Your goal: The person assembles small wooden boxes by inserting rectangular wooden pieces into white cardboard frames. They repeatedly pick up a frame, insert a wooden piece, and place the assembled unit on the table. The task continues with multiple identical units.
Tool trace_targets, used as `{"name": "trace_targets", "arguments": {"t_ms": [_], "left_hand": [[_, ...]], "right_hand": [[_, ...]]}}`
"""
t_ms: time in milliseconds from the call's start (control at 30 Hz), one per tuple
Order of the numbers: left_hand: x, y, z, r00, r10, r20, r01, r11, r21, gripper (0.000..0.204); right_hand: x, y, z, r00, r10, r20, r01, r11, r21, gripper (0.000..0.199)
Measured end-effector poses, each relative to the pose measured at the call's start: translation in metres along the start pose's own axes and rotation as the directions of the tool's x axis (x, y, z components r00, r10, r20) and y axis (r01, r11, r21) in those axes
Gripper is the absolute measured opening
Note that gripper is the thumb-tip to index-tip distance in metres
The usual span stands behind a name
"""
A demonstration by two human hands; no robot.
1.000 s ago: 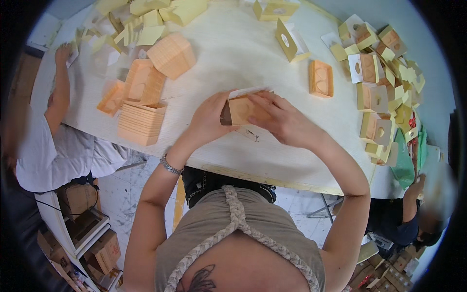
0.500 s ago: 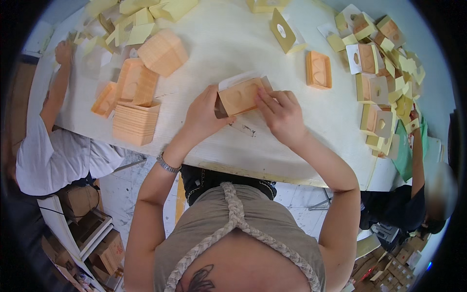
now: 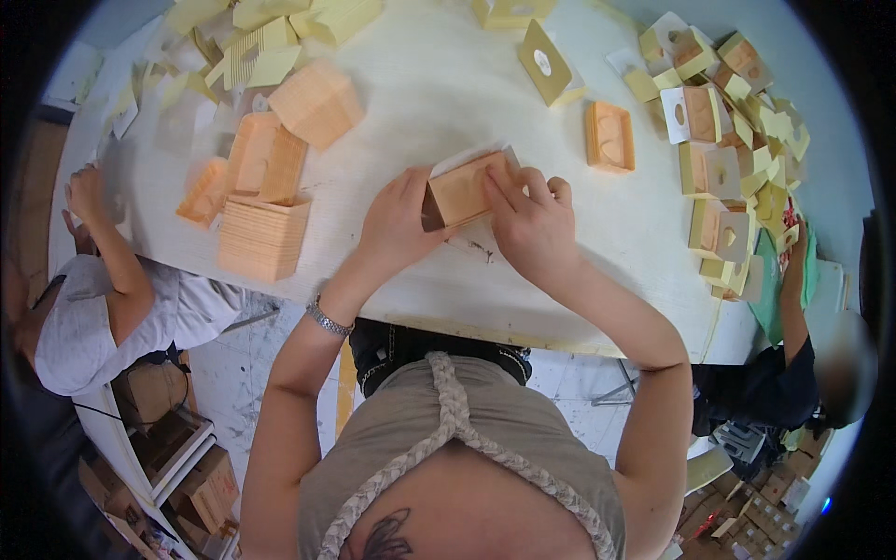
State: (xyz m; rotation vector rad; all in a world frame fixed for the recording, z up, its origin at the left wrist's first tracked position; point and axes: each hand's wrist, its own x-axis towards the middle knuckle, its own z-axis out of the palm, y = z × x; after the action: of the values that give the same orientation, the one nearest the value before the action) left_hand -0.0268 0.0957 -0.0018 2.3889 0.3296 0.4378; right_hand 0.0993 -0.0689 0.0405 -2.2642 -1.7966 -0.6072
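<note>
In front of me, above the table's near half, is a small open carton [image 3: 473, 155] with pale flaps and a dark inner side. A peach-coloured moulded insert tray [image 3: 460, 193] sits in it, slightly tilted. My left hand [image 3: 397, 217] grips the carton's left end, thumb along the near edge. At the other end, my right hand [image 3: 537, 229] presses its fingertips onto the insert while its other fingers curl at the carton's right side. Its thumb is mostly hidden. To the left stand nested stacks of the same peach trays [image 3: 263, 238], with another stack [image 3: 317, 103] tipped behind them.
A single peach tray [image 3: 610, 136] and an upright yellow carton [image 3: 551, 67] stand right of centre. Yellow cartons with trays are heaped [image 3: 719, 173] along the right. Flat yellow cartons [image 3: 257, 56] lie at the far left. Co-workers sit at both sides, one hand [image 3: 86, 193] showing at left.
My right fingers have moved further over the insert and press down on it. The carton has tilted a little. The co-worker's hand at left has drawn back toward their body.
</note>
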Motion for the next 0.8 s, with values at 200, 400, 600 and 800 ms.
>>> {"name": "trace_targets", "arguments": {"t_ms": [200,400,600,800], "left_hand": [[-0.002,-0.002,-0.003,0.999,0.048,-0.003,-0.048,0.999,0.013,0.068],[-0.003,-0.004,-0.002,1.000,0.013,0.002,-0.013,1.000,0.018,0.073],[0.002,-0.006,-0.002,0.993,-0.055,0.108,0.058,0.998,-0.016,0.074],[0.013,-0.004,-0.018,0.960,0.064,0.271,-0.059,0.998,-0.025,0.064]], "right_hand": [[0.002,-0.005,0.008,0.994,0.109,0.027,-0.108,0.994,-0.026,0.036],[0.003,-0.009,-0.003,0.988,0.109,0.106,-0.116,0.992,0.056,0.045],[-0.003,-0.034,0.017,0.989,0.072,0.132,-0.107,0.954,0.281,0.057],[-0.003,-0.023,0.022,0.999,-0.047,0.024,0.038,0.953,0.300,0.050]]}}
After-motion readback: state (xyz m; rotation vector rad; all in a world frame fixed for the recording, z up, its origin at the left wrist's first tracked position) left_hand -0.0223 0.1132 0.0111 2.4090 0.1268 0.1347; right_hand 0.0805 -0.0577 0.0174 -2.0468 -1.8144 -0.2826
